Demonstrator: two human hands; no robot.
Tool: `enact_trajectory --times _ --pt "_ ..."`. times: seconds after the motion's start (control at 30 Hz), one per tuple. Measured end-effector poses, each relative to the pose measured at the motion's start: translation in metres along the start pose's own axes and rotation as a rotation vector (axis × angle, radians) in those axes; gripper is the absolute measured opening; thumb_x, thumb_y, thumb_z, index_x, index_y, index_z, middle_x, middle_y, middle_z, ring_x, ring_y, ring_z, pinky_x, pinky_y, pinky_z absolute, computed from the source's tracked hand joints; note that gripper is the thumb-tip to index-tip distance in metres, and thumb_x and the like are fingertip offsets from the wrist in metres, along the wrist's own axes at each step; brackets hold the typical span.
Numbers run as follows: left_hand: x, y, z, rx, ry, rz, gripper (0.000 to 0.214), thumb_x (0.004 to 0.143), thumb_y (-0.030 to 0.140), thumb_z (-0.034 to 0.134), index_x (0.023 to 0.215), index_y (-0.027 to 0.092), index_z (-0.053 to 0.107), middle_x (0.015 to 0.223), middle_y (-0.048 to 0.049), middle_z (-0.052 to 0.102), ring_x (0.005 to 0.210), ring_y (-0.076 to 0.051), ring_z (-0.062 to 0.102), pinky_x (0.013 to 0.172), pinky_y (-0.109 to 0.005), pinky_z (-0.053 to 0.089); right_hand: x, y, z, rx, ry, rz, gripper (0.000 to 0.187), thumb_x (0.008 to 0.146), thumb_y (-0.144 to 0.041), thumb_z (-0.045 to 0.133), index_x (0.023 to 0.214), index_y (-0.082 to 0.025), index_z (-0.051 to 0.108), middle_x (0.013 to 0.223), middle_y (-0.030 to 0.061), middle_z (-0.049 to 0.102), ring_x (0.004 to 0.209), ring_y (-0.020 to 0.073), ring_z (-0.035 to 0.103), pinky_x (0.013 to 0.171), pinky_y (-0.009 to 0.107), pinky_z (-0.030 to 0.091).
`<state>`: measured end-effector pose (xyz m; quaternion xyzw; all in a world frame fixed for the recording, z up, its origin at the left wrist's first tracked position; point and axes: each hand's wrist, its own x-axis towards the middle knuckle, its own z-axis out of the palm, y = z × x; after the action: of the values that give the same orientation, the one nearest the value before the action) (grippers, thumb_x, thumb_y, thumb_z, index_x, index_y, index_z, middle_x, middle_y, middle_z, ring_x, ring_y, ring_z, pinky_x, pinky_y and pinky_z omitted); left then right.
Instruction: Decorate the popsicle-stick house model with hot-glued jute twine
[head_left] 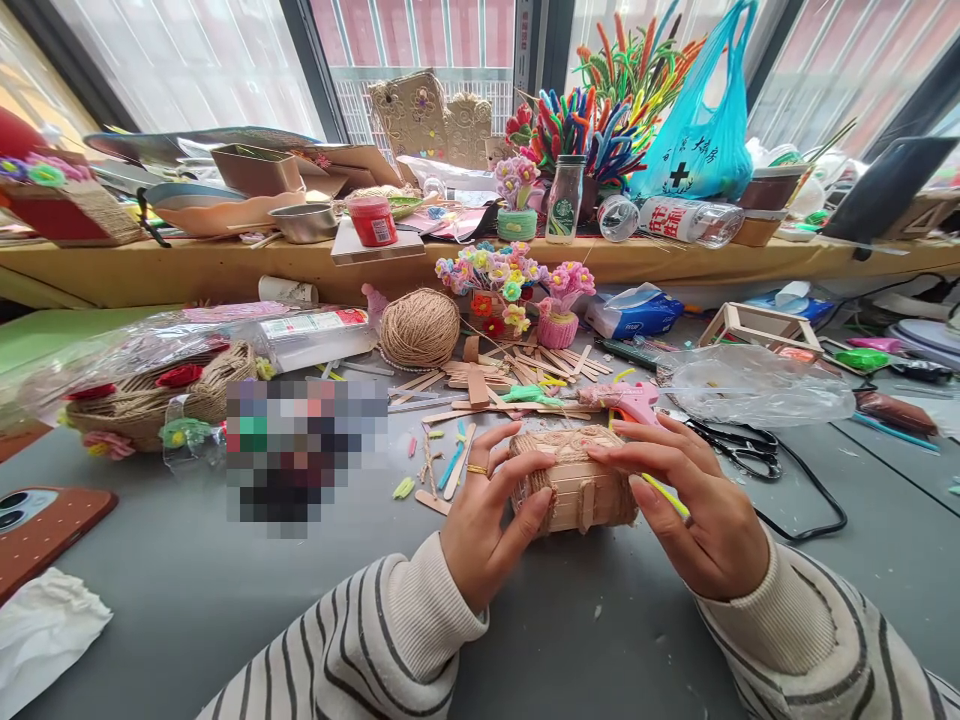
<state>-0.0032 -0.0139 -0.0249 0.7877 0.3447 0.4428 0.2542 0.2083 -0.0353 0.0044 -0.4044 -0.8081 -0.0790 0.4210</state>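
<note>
A small basket of wooden craft sticks wrapped in jute twine (576,483) stands on the grey table (225,600) in front of me. My left hand (487,520) grips its left end, thumb and fingers pressed on the twine; a gold ring shows on one finger. My right hand (694,510) holds the right end, fingers over the top, with a thin yellow-green stick (666,495) pinched under them. Both sleeves are striped.
Loose craft sticks (517,375), a ball of jute twine (419,328), a pink glue gun (626,400), scissors (739,447) with a black cord, plastic bags, small flower pots (559,310), a woven basket (150,400), a phone (37,530) at left. A cluttered shelf runs behind.
</note>
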Motion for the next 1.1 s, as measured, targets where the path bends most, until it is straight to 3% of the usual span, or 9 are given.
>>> enact_trajectory --times 0.17,0.53,0.73,0.93,1.1 --pt "-0.0003 0.0008 -0.0005 -0.005 0.001 0.004 0.025 0.090 0.026 0.044 0.114 0.028 0.050 0.132 -0.0082 0.033 0.124 -0.023 0.040 0.101 -0.043 0.039 0.0002 0.0000 -0.0012 -0.048 0.081 -0.018 0.029 0.081 -0.011 0.046 0.109 -0.017 0.055 0.098 0.0073 0.069 0.106 0.0219 0.059 0.101 0.044 0.037" --pt "-0.0003 -0.0006 -0.0008 0.009 -0.002 0.013 0.025 0.091 0.027 0.043 0.114 0.028 0.049 0.133 -0.0078 0.032 0.126 -0.023 0.038 0.102 -0.042 0.038 -0.0003 0.0006 -0.0020 -0.074 0.050 0.002 0.022 0.082 -0.012 0.047 0.100 -0.019 0.058 0.092 0.0052 0.070 0.099 0.0207 0.062 0.100 0.044 0.036" --pt "-0.0003 0.0005 -0.0003 0.013 0.007 0.001 0.024 0.090 0.027 0.043 0.113 0.029 0.050 0.133 -0.0075 0.033 0.126 -0.023 0.038 0.102 -0.042 0.038 -0.0016 0.0038 -0.0019 -0.099 0.136 0.024 0.023 0.081 -0.009 0.046 0.099 -0.016 0.057 0.092 0.0089 0.069 0.098 0.0216 0.062 0.097 0.045 0.039" --pt "-0.0007 -0.0002 -0.0005 0.004 0.015 -0.005 0.025 0.090 0.027 0.043 0.113 0.028 0.051 0.132 -0.0083 0.035 0.125 -0.025 0.040 0.102 -0.044 0.039 -0.0017 0.0056 -0.0020 -0.108 0.096 0.011 0.020 0.081 -0.010 0.047 0.096 -0.018 0.057 0.087 0.0065 0.069 0.096 0.0206 0.062 0.098 0.045 0.038" --pt "-0.0002 -0.0003 -0.0012 0.001 0.016 -0.016 0.024 0.090 0.026 0.043 0.113 0.029 0.050 0.131 -0.0084 0.034 0.125 -0.024 0.039 0.100 -0.043 0.040 -0.0019 0.0038 -0.0010 -0.049 0.115 0.099 0.024 0.084 -0.016 0.047 0.107 -0.017 0.055 0.101 0.0090 0.066 0.106 0.0216 0.056 0.099 0.040 0.038"
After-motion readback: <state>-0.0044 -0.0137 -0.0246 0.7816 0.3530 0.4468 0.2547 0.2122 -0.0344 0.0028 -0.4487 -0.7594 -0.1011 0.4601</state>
